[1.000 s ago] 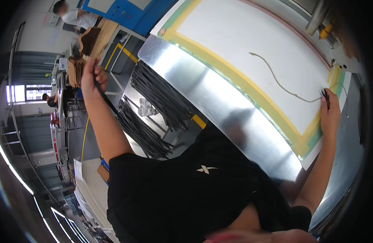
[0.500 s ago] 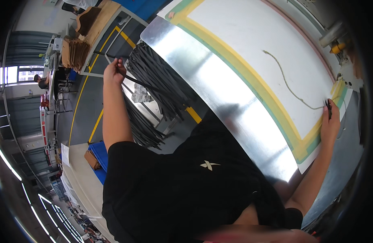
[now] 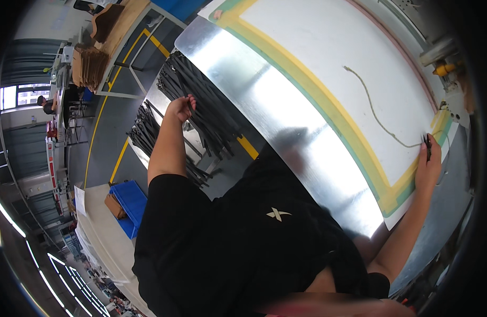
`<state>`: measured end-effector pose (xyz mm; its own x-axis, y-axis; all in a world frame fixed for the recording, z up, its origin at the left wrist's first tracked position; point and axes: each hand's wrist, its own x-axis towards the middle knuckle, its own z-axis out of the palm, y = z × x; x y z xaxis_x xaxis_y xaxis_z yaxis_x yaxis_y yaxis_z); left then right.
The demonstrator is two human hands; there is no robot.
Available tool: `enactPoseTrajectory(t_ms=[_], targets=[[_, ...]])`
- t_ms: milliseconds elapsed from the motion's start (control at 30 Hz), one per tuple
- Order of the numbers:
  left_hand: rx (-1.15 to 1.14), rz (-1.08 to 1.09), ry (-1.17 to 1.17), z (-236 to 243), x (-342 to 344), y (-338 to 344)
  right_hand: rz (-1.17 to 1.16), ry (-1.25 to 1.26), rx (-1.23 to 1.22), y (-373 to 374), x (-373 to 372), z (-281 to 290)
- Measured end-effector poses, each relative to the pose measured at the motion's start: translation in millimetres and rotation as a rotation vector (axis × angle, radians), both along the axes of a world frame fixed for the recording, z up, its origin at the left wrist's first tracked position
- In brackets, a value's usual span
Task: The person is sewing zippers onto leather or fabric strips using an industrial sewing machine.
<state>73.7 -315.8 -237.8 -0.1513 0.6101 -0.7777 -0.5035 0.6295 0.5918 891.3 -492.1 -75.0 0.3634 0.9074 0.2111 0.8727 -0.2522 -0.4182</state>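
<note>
Right grip (image 3: 430,162) holds black tool (image 3: 428,148), partly hidden; left grip (image 3: 180,108) over black strips (image 3: 218,112), hold unclear.

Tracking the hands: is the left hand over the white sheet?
No: the left hand is by the black strips, off the white sheet.

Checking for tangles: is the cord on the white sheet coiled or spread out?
Spread out: the cord runs across the sheet in one open curve.
</note>
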Motion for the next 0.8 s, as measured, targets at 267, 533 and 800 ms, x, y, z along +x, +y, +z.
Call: enactPoseTrajectory(t_ms=[267, 533, 800], targets=[[0.616, 0.159, 0.033, 136, 22, 50, -0.009, -0.07, -0.075, -1, -8, 9], [1.192, -0.142, 0.007, 335, 189, 12, 0.01, -0.285, 0.03, 1, -44, 48], [1.28, -0.599, -0.424, 324, 413, -30, 0.572, 0.576, 0.17, -30, -84, 102]])
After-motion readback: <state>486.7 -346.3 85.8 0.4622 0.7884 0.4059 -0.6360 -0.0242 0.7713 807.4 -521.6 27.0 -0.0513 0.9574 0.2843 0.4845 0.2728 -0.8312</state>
